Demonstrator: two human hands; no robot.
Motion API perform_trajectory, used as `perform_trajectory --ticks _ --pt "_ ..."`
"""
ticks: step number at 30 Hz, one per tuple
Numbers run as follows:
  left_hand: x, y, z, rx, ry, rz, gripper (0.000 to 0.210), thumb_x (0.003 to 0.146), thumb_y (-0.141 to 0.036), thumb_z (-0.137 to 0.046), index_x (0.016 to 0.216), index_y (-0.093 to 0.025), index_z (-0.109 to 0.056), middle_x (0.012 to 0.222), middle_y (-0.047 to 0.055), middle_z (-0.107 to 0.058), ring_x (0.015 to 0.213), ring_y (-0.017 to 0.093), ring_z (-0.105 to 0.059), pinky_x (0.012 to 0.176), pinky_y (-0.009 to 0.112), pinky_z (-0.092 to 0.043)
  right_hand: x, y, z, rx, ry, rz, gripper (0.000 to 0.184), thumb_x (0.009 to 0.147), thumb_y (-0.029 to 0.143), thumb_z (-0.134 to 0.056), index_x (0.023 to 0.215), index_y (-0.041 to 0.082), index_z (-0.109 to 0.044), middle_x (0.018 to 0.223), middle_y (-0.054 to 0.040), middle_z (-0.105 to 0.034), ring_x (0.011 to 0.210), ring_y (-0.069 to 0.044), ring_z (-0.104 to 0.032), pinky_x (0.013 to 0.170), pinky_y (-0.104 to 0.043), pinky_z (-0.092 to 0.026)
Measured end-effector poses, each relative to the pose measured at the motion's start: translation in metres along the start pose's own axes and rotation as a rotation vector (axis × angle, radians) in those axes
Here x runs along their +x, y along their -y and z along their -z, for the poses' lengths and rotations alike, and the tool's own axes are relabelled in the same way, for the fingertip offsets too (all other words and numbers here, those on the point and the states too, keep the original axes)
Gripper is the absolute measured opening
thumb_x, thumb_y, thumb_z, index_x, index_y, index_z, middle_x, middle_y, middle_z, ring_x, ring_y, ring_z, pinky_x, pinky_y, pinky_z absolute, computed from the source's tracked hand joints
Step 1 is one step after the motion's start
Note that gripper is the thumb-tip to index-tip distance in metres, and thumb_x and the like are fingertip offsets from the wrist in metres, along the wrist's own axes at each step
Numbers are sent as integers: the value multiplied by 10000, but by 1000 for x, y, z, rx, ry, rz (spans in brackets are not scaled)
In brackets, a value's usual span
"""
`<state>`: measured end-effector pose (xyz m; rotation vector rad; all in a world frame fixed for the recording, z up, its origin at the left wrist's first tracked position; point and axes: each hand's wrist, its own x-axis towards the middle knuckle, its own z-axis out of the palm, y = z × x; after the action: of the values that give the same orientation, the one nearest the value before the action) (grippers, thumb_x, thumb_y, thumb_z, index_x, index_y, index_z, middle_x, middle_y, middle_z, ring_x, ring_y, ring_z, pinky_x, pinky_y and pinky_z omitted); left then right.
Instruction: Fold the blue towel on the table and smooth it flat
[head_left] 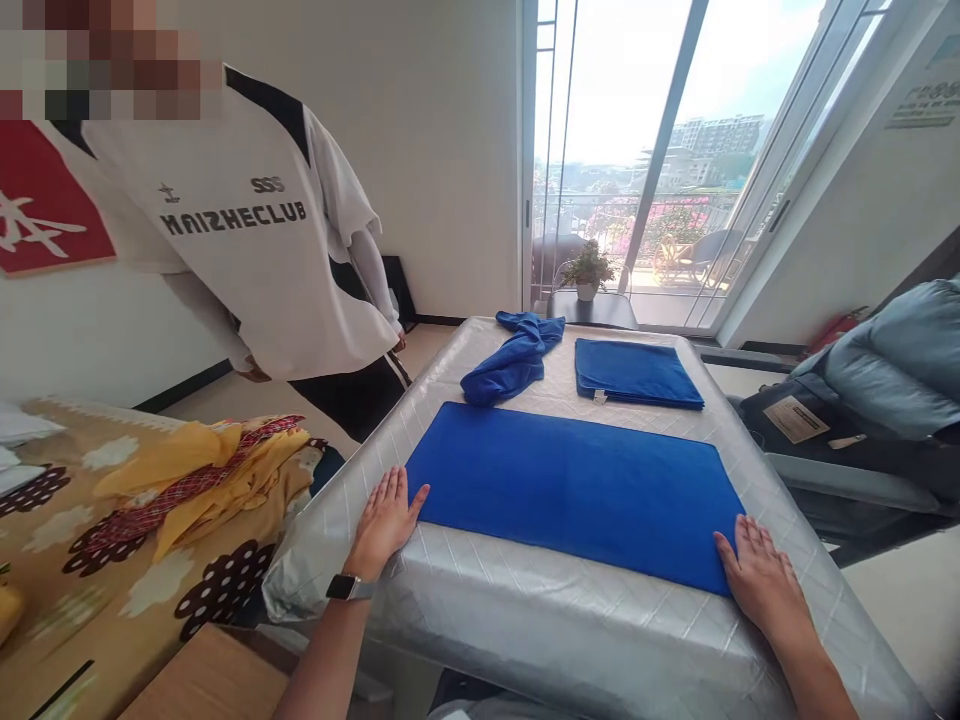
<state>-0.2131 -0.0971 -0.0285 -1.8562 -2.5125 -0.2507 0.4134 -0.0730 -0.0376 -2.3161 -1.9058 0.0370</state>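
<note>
Left hand (pixel 386 520) and right hand (pixel 763 572) lie flat, unclenched, at opposite short ends of smooth rectangular blue towel (pixel 574 495) on shiny silver diamond-patterned tablecloth (pixel 525 610).

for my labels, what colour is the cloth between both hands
The cloth is plain blue; head view.

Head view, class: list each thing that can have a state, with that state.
Near blue cloth: flat, smooth
Far right blue cloth: folded, flat
Far left blue cloth: crumpled
Left hand: open, at near blue cloth's left edge
Right hand: open, at that cloth's right edge
Yellow cloth: bunched
Potted plant: upright
Watch: worn, screen dark
</note>
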Motion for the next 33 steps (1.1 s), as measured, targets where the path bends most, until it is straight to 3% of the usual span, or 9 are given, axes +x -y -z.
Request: perform_trajectory --ticks 4,8,12,14,16,18,21,29,33 --pt "4 -44 27 -42 -28 -119 926 1038 -691 -106 1620 2 -297 1685 232 -289 1580 326 -271 1278 497 -269 -3 47 14 -20 -80 106 833 1008 512 -94 1605 2 -371 1683 -189 -347 1576 -328 -285 1275 -537 -230" --pt "12 -143 39 -129 -36 -538 828 1073 -633 -123 1607 -47 -362 1677 184 -344 1573 262 -303 1279 423 -296 -7 140 30 12 -41 345 729 1059 443 -138 1614 37 -379 1687 -161 -346 1581 -288 -285 1291 -481 -209" --pt "11 -232 19 -159 5 -850 750 1095 -581 -173 1600 -66 -381 1677 168 -351 1581 245 -282 1300 422 -239 -8 221 27 33 110 467 686 1077 418 -199 1639 46 -326 1714 -132 -274 1599 -271 -230 1299 -470 -186" --pt "9 -252 6 -150 55 -870 739 1101 -555 -172 1597 -47 -376 1675 182 -349 1585 252 -268 1306 435 -215 -8 239 20 24 170 466 665 1073 364 -217 1646 34 -299 1725 -129 -232 1606 -266 -202 1302 -471 -171" --pt "7 -256 -4 -134 97 -849 751 1097 -559 -164 1601 -40 -367 1683 183 -328 1590 257 -252 1312 446 -196 -8 241 13 10 204 455 668 1074 361 -221 1656 35 -266 1735 -118 -186 1615 -258 -163 1309 -467 -142" --pt "8 -246 -9 -117 110 -821 774 1087 -588 -161 1616 -55 -346 1697 167 -296 1597 255 -230 1320 448 -171 -7 230 10 0 217 437 691 1084 422 -206 1670 56 -229 1745 -99 -152 1621 -246 -129 1314 -460 -113" --pt "16 -207 -10 -80 113 -745 789 1073 -618 -158 1642 -93 -310 1711 136 -268 1606 248 -199 1325 449 -158 -2 188 11 -23 219 358 730 1087 511 -171 1683 90 -198 1751 -79 -139 1623 -230 -111 1318 -453 -89" --pt "36 -35 -8 26 16 -277 828 1061 -600 -153 1633 -15 -276 1694 232 -260 1591 340 -230 1287 546 -215 14 27 15 -71 129 -24 795 1066 523 -145 1662 0 -204 1739 -179 -187 1612 -303 -167 1302 -509 -153" --pt "36 -2 -4 17 2 -177 855 1056 -602 -149 1610 32 -297 1673 265 -295 1579 348 -265 1282 540 -228 13 4 19 -88 117 -69 795 1067 522 -140 1655 -6 -225 1729 -188 -225 1601 -316 -206 1298 -513 -176"
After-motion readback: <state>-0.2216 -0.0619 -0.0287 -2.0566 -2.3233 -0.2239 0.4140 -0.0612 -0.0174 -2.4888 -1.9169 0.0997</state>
